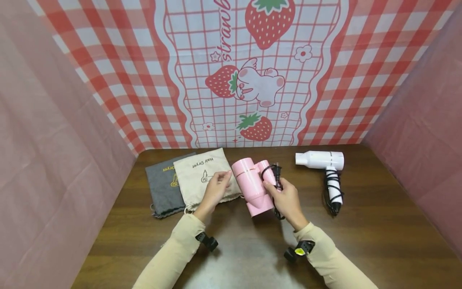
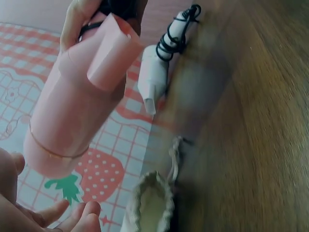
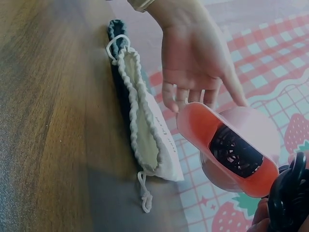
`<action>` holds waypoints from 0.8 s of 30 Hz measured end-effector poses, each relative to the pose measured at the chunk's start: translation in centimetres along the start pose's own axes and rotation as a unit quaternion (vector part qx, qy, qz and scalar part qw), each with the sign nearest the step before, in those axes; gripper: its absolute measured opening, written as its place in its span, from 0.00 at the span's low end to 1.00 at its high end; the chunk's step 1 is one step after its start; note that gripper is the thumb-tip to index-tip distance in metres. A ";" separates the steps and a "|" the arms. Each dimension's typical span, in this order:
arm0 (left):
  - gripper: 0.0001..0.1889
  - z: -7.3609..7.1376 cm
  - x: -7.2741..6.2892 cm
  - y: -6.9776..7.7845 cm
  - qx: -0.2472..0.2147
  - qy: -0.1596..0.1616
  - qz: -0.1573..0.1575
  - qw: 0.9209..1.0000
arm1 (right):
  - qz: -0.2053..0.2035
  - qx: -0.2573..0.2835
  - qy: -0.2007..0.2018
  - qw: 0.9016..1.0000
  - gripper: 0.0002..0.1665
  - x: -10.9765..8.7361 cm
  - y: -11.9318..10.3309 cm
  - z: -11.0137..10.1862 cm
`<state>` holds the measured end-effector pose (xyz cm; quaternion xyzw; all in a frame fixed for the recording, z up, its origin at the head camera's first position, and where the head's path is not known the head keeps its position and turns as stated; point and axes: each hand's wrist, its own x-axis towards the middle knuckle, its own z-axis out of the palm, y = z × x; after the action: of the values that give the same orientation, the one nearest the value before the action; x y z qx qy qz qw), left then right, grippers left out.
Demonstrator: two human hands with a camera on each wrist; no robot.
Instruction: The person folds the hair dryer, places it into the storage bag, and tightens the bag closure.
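A pink hair dryer (image 1: 249,180) is lifted above the table, its barrel tilted. My right hand (image 1: 286,198) grips its handle together with the coiled black cord (image 1: 278,171). The right wrist view looks into the wide pink nozzle (image 3: 193,121), with a dark grille inside. To the left of the dryer is my left hand (image 1: 216,189), fingers loosely extended and holding nothing; whether its fingertips touch the barrel I cannot tell. Beneath that hand lies a beige drawstring bag (image 1: 193,164) marked "Hair Dryer", its gathered mouth (image 3: 135,101) facing me.
A dark grey drawstring bag (image 1: 159,192) lies partly under the beige one. On the right of the brown wooden table (image 1: 368,241) rests a white hair dryer (image 1: 321,160), black cord wound round its handle. A strawberry-printed cloth (image 1: 325,80) hangs behind; pink cloth covers both sides.
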<state>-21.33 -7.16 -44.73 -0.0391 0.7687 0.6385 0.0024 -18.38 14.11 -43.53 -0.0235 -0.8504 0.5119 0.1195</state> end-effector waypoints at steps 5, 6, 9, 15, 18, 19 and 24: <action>0.21 -0.7 0.2 -0.5 0.046 0.011 0.017 0.999 | 0.002 0.003 -0.004 1.000 0.19 0.1 0.1 0.0; 0.20 -0.8 0.3 -0.6 0.060 0.014 0.021 0.998 | 0.003 0.002 -0.005 1.000 0.19 0.1 0.2 -0.1; 0.17 -1.2 0.5 -1.0 0.091 0.015 0.028 0.995 | 0.005 0.001 -0.009 1.000 0.19 0.0 0.1 -0.1; 0.16 -2.1 0.9 -1.6 0.146 0.007 0.046 0.988 | 0.014 0.014 -0.015 1.000 0.20 0.1 0.3 -0.1; 0.15 -2.6 1.2 -1.9 0.184 0.004 0.055 0.981 | 0.017 0.015 -0.015 1.000 0.20 0.2 0.4 -0.1; 0.15 -2.8 1.3 -2.0 0.198 0.003 0.056 0.979 | 0.017 0.015 -0.015 1.000 0.20 0.2 0.4 -0.1; 0.14 -3.7 1.4 -2.3 0.256 0.003 0.051 0.965 | 0.018 0.014 -0.018 1.000 0.20 0.3 0.4 -0.1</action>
<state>-22.36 -11.26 -46.40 -0.0004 0.9074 0.4196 -0.0226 -18.67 14.41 -43.80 -0.0279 -0.8445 0.5263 0.0957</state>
